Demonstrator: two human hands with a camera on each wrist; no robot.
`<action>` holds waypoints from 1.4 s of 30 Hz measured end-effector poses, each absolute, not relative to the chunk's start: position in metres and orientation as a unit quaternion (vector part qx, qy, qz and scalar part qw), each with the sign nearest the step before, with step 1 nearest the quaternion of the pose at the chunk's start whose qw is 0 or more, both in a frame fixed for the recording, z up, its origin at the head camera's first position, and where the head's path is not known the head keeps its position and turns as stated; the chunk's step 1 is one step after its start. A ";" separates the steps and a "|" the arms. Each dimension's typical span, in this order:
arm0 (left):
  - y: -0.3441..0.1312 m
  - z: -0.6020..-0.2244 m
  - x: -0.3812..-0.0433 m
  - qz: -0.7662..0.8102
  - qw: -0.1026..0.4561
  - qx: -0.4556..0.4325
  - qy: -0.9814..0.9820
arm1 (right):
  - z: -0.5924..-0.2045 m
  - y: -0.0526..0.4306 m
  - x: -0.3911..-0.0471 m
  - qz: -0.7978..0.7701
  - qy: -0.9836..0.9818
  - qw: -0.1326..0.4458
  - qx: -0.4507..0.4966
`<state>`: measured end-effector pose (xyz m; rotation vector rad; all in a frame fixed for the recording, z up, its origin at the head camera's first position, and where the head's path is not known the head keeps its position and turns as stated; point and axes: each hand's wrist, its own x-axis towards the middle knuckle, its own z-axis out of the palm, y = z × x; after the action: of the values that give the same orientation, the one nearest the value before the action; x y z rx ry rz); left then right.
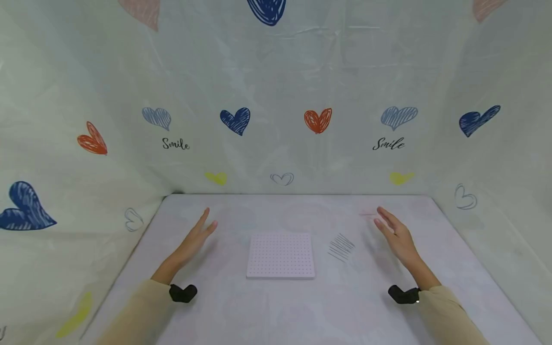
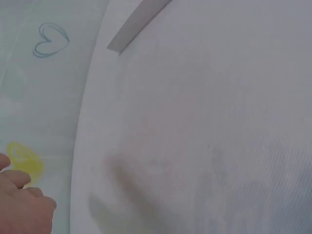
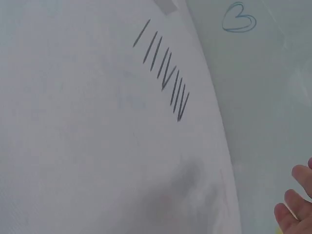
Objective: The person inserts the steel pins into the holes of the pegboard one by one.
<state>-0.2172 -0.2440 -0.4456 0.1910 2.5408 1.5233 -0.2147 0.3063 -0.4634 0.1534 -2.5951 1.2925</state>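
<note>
A pale pegboard [image 1: 280, 256] with a grid of small holes lies flat at the middle of the table. Just right of it is a group of several thin dark rods [image 1: 341, 247], roughly side by side; in the right wrist view, some of these rods [image 3: 152, 53] cross at their ends. To the left of the board, my left hand [image 1: 191, 244] is raised over the table with fingers extended, holding nothing. My right hand [image 1: 401, 242] hovers right of the rods, fingers straight and thumb apart, also holding nothing. One edge of the pegboard [image 2: 139, 24] shows in the left wrist view.
The white table [image 1: 280, 311] has its back edge against a pale curtain [image 1: 276, 76] printed with hearts and "Smile". More curtain hangs along both sides. A faint pink strip [image 1: 368, 213] shows on the table by my right fingertips. Each wrist wears a black band [image 1: 183, 293].
</note>
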 end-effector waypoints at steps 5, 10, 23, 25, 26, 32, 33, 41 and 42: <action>-0.231 -0.458 -0.219 0.540 0.077 0.064 0.836 | -0.470 0.300 -0.213 0.517 -0.839 0.165 0.040; -0.221 -0.466 -0.219 0.576 0.065 0.076 0.811 | -0.476 0.295 -0.213 0.620 -0.766 0.165 0.040; -0.183 -0.487 -0.210 0.630 0.046 0.079 0.771 | -0.489 0.268 -0.206 0.622 -0.772 0.127 -0.003; -0.179 -0.490 -0.209 0.632 0.043 0.077 0.770 | -0.491 0.264 -0.205 0.625 -0.771 0.121 -0.015; -0.177 -0.491 -0.208 0.632 0.041 0.075 0.770 | -0.493 0.262 -0.205 0.624 -0.772 0.117 -0.023; -0.166 -0.502 -0.204 0.634 0.034 0.072 0.769 | -0.500 0.251 -0.200 0.591 -0.799 0.086 -0.077; -0.164 -0.504 -0.204 0.634 0.034 0.073 0.769 | -0.502 0.249 -0.198 0.583 -0.804 0.079 -0.083; -0.150 -0.514 -0.202 0.652 0.024 0.083 0.754 | -0.508 0.234 -0.191 0.540 -0.836 0.055 -0.076; -0.148 -0.515 -0.202 0.653 0.021 0.086 0.752 | -0.509 0.233 -0.191 0.539 -0.837 0.056 -0.077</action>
<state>-0.2019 -0.1482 -0.5152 0.2670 2.3325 2.0239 -0.1910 0.2327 -0.5087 -0.2334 -2.5391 1.6350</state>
